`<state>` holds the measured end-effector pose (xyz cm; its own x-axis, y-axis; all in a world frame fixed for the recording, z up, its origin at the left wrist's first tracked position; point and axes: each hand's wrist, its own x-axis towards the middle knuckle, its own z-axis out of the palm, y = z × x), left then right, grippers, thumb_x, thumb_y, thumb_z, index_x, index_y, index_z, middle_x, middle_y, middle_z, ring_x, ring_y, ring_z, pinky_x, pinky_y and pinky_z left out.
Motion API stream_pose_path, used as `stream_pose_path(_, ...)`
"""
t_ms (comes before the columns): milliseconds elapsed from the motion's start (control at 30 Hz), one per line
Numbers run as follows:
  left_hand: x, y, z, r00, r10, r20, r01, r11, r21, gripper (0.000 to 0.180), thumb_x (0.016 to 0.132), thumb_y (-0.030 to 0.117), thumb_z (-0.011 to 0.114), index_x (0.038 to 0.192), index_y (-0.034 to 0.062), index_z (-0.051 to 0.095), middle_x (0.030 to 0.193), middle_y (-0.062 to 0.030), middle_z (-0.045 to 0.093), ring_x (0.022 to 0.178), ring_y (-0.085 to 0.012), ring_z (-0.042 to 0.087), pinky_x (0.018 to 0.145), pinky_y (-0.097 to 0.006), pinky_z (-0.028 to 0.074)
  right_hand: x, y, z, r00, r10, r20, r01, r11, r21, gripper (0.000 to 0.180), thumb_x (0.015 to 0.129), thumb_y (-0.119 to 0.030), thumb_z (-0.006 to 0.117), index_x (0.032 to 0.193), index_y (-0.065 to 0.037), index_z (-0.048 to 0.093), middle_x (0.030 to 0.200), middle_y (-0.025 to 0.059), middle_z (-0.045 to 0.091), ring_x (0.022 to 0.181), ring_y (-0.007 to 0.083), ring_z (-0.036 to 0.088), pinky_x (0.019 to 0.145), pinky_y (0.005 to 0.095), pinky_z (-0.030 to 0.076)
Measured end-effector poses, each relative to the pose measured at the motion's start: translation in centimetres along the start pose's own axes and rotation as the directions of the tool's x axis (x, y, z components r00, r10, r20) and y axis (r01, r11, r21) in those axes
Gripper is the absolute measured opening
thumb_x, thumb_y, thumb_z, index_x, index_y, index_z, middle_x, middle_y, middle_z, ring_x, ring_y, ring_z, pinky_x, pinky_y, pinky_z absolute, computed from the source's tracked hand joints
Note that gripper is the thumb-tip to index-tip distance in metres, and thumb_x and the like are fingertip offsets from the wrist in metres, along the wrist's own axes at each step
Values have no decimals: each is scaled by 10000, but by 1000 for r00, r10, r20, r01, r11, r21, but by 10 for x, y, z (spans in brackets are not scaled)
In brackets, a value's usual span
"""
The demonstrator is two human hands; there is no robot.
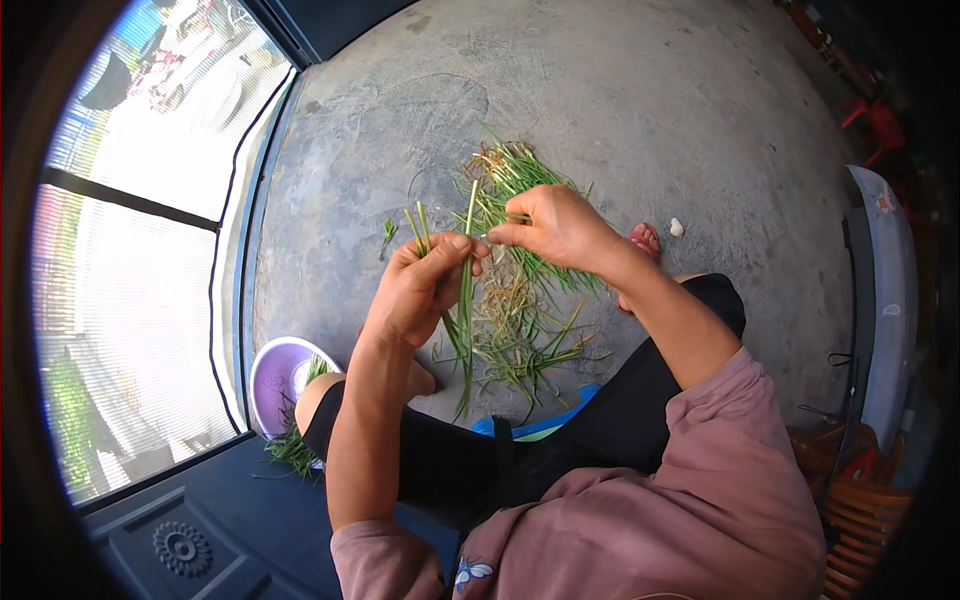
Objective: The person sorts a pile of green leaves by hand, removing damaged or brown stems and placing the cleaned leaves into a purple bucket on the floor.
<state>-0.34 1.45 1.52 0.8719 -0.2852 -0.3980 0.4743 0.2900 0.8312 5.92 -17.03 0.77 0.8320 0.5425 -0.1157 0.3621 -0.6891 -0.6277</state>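
Several long green chive stalks [467, 310] are gripped in my left hand [412, 285], their pale ends up and their leaves hanging down. My right hand [560, 232] is closed in a pinch beside the left fingertips, near one upright stalk. What the right fingers hold is too small to make out; a thin brownish bit shows at them. Beyond and partly behind my right hand, a heap of chives [512, 170] with pale and brown root ends lies on the concrete floor. Nearer to me is a looser scatter of dry, brownish and green trimmings [515, 310].
By my left knee stands a lilac basin [268, 385] with green chives [290, 452] in and beside it. A blue object [575, 405] shows between my legs. At the left is a screen door [140, 290]; a wooden slatted chair [865, 520] stands at the lower right.
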Motion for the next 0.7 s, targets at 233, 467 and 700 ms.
stream_pose_path(233, 2, -2, 1, 1000, -15, -11, 15, 1000, 2, 196, 841, 193, 512, 848, 12, 586, 674, -21, 552, 384, -19, 283, 354, -165, 181, 3, 3, 6, 992, -21, -125, 106, 679, 727, 257, 795, -137, 569, 1016, -7, 548, 699, -27, 499, 481, 7, 366, 420, 170, 306)
stream_pose_path(467, 6, -9, 5, 995, -78, 59, 76, 996, 48, 207, 836, 191, 526, 855, -2, 598, 678, -22, 554, 397, -18, 281, 367, -170, 187, 2, -4, 2, 999, 38, 29, -43, 455, 889, 176, 835, -157, 548, 930, -8, 546, 674, 5, 514, 426, -4, 335, 368, 122, 257)
stream_pose_path(700, 10, -10, 2, 948, 184, -261, -109, 955, 277, 107, 798, 133, 578, 835, 34, 593, 573, 46, 454, 438, -15, 303, 400, -173, 210, -1, -6, -9, 992, 120, 47, -89, 375, 923, 140, 825, -147, 560, 835, -8, 540, 658, 15, 513, 451, 4, 360, 379, 132, 281)
